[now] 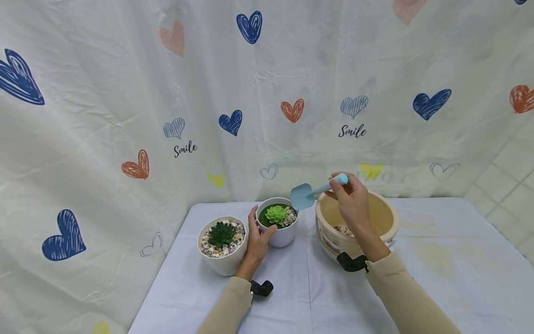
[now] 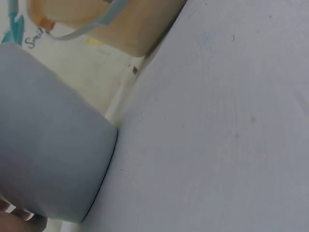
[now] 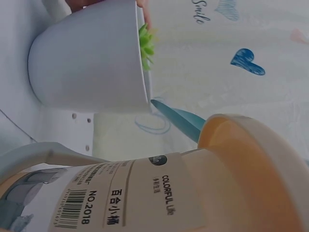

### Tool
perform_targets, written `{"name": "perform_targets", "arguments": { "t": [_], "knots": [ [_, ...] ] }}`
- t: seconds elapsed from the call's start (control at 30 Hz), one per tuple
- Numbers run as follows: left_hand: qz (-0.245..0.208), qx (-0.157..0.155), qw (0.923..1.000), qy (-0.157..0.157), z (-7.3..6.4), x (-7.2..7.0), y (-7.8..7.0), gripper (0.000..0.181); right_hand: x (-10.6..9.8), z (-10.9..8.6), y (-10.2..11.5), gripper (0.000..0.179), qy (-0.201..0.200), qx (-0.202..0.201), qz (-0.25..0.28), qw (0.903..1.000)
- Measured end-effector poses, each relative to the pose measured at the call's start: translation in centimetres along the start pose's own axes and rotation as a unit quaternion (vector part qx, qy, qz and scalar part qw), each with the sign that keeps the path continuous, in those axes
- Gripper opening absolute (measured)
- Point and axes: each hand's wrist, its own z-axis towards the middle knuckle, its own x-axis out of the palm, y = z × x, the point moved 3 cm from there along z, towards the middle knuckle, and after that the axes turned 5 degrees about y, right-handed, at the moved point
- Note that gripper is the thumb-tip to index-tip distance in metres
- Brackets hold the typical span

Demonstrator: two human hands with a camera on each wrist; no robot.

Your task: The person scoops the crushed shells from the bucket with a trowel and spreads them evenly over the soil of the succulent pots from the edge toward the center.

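Note:
My left hand (image 1: 259, 236) grips the side of a small white pot (image 1: 282, 237) that stands on the table. In this pot sits a light green succulent (image 1: 276, 214), with pebbles (image 1: 289, 216) along its right side and green around the rest. A light blue toy-like shovel (image 1: 302, 196) is pinched by its handle in my right hand (image 1: 352, 204). Its blade tilts down at the pot's right rim; in the right wrist view the blade tip (image 3: 157, 104) is close to that rim. Below my right hand stands a beige bucket (image 1: 377, 204) with some pebbles (image 1: 344, 229) at the bottom.
Left of my left hand is a larger white pot (image 1: 225, 264) with a dark green succulent (image 1: 222, 233) among pebbles. A white cloth covers the table (image 1: 288, 297). Behind it hangs a curtain (image 1: 267, 139) printed with hearts. The bucket carries a printed label (image 3: 145, 193) and a handle (image 3: 53, 153).

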Motion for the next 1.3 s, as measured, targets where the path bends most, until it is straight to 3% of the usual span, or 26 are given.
{"name": "perform_targets", "arguments": {
  "t": [0.17,0.5,0.7,1.0,1.17,1.3],
  "knots": [
    [0.008,0.003,1.0,-0.003,0.0,0.1,-0.1,0.087,-0.1,-0.1,0.1,0.023,-0.003,0.006,0.009,0.9999],
    [0.02,-0.044,0.9988,0.008,0.0,0.2,0.0,0.103,-0.2,-0.1,0.4,0.019,-0.015,0.007,0.054,0.9984],
    [0.013,-0.027,0.9995,0.009,-0.1,0.2,-0.4,0.098,-0.5,-0.1,0.5,0.019,-0.035,0.017,0.088,0.9953],
    [0.016,0.006,0.9998,-0.005,-0.4,0.3,-0.7,0.087,-2.5,-0.8,1.1,0.018,-0.085,0.035,0.159,0.983],
    [0.069,0.012,0.9971,-0.029,-0.6,0.6,-1.5,0.087,-4.9,-1.4,2.6,0.022,-0.092,0.029,0.198,0.9754],
    [0.155,0.032,0.9861,-0.05,-0.8,1.2,-2.9,0.09,-7.6,-1.8,3.8,0.023,-0.108,0.022,0.204,0.9728]
  ]
}}
